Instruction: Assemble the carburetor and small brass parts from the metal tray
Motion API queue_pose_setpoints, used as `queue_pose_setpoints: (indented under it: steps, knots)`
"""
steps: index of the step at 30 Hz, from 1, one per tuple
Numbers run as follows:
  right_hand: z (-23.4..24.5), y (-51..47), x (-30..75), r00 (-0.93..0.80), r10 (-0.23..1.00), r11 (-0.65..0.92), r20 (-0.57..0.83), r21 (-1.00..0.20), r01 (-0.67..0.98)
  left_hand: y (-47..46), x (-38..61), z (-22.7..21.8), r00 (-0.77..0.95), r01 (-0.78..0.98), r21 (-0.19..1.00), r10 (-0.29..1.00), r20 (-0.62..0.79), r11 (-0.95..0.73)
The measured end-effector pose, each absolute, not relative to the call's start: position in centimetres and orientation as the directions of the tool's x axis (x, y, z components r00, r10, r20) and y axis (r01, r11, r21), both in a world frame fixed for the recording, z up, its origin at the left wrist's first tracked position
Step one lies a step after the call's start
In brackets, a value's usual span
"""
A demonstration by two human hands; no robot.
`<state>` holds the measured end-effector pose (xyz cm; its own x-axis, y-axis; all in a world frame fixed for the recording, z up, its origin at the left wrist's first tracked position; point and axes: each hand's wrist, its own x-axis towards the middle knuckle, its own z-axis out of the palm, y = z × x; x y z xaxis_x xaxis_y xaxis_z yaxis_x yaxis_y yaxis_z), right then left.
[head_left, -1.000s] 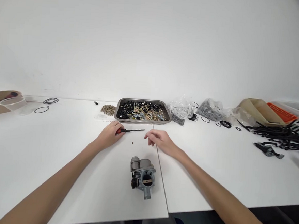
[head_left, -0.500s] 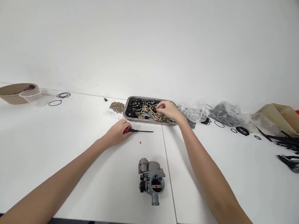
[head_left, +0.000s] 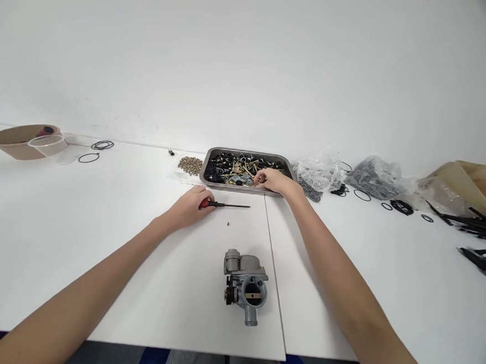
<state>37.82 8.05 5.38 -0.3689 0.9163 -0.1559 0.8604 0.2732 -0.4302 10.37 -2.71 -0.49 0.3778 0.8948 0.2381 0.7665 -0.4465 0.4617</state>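
My left hand (head_left: 188, 207) lies on the white table, fingers curled over the red handle of a screwdriver (head_left: 224, 205) whose dark shaft points right. My right hand (head_left: 273, 181) reaches into the near right part of a metal tray (head_left: 204, 171) of small black and brass parts, fingertips pinched on a small piece I cannot make out. A grey metal carburetor (head_left: 244, 286) stands near the table's front edge, between my forearms. A tiny screw (head_left: 228, 223) lies on the table just below the screwdriver shaft.
A heap of small brass parts (head_left: 190, 164) lies left of the tray. Plastic bags of parts (head_left: 319, 175) and black O-rings (head_left: 398, 206) sit to the right, with black hoses (head_left: 477, 226) farther right. A tan bowl (head_left: 17, 140) and rings (head_left: 95, 150) are at far left.
My right hand went from the table up into the tray, then drew back toward its near right edge with fingers pinched. The left hand stayed on the screwdriver. The camera shifted.
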Motion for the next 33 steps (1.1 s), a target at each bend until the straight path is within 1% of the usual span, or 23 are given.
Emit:
queue_pose_setpoints:
  steps: [4, 8, 12, 14, 17, 22, 33]
  knots:
    - [5.0, 8.0, 37.6, -0.336, 0.931, 0.246, -0.143, -0.434, 0.867, -2.7, 10.2, -0.5, 0.376, 0.767, 0.461, 0.895, 0.241, -0.446]
    - [5.1, 8.0, 37.7, -0.364, 0.925, 0.276, -0.106, -0.471, 0.838, -2.7, 10.2, -0.5, 0.382, 0.763, 0.461, 0.891, 0.244, -0.453]
    - [5.5, 8.2, 38.2, -0.404, 0.914, 0.323, -0.023, -0.561, 0.762, -2.7, 10.2, -0.6, 0.384, 0.759, 0.463, 0.889, 0.251, -0.458]
    - [5.8, 8.2, 38.4, -0.39, 0.92, 0.328, 0.035, -0.613, 0.719, -2.7, 10.1, -0.6, 0.387, 0.756, 0.461, 0.886, 0.258, -0.464]
    - [6.5, 8.0, 38.6, -0.38, 0.922, 0.32, 0.072, -0.693, 0.646, -2.7, 10.1, -0.6, 0.385, 0.758, 0.458, 0.885, 0.26, -0.464]
    - [7.7, 7.4, 38.6, -0.418, 0.905, 0.302, 0.073, -0.804, 0.513, -2.8, 10.2, -0.4, 0.384, 0.759, 0.464, 0.89, 0.246, -0.456]
    - [8.6, 6.7, 38.5, -0.456, 0.889, 0.282, 0.042, -0.834, 0.473, -2.8, 10.2, -0.4, 0.388, 0.758, 0.46, 0.887, 0.251, -0.462]
